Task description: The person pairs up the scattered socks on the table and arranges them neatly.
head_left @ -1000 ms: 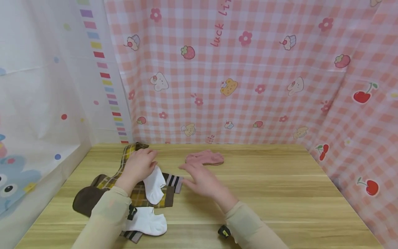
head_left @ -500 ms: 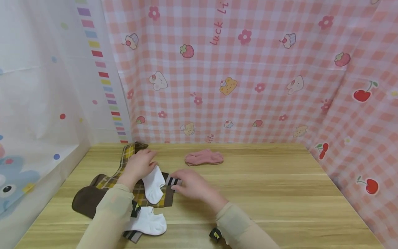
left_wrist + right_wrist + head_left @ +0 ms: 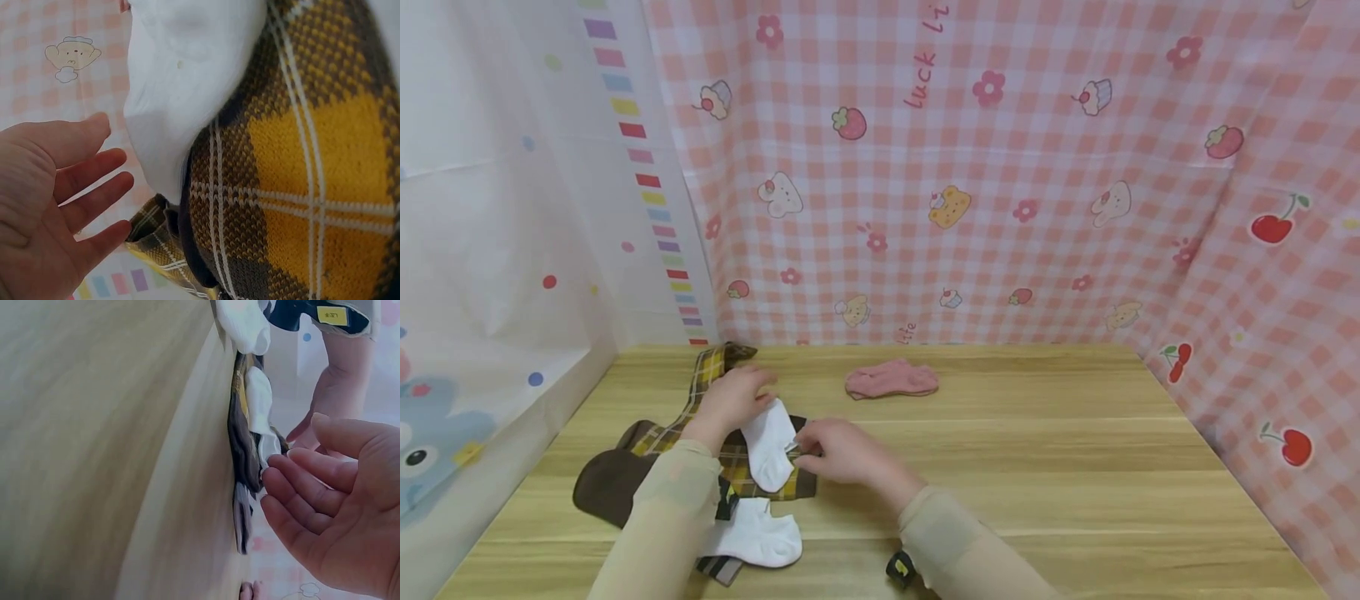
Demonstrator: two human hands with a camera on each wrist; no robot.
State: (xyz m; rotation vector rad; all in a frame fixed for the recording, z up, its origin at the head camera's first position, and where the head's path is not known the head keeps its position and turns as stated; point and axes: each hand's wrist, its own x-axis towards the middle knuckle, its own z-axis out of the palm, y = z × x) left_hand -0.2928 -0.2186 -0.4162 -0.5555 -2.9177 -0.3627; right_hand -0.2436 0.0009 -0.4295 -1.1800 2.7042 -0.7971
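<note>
A white ankle sock (image 3: 769, 446) lies on a brown-and-yellow plaid sock (image 3: 741, 475), its cuff towards the right. At the upper end of the white sock is my left hand (image 3: 735, 402), its fingers slightly bent; in the left wrist view that hand (image 3: 69, 194) is held apart from the cloth, with nothing in it. My right hand (image 3: 842, 450) is at the white sock's cuff. In the right wrist view its fingertips (image 3: 270, 478) come up to the cuff, the thumb standing away; whether they touch it cannot be told.
Nearer the front lies a second white sock (image 3: 758, 537), partly over a grey striped one (image 3: 722, 570). A dark brown sock end (image 3: 612, 487) sticks out beneath the left forearm. Pink socks (image 3: 891, 379) lie at the back of the wooden table (image 3: 1075, 467), before a checked curtain (image 3: 1000, 167).
My right hand has moved left, from beside the grey striped cuff to the white sock's cuff. The left hand has stayed nearly in place. The socks look unmoved.
</note>
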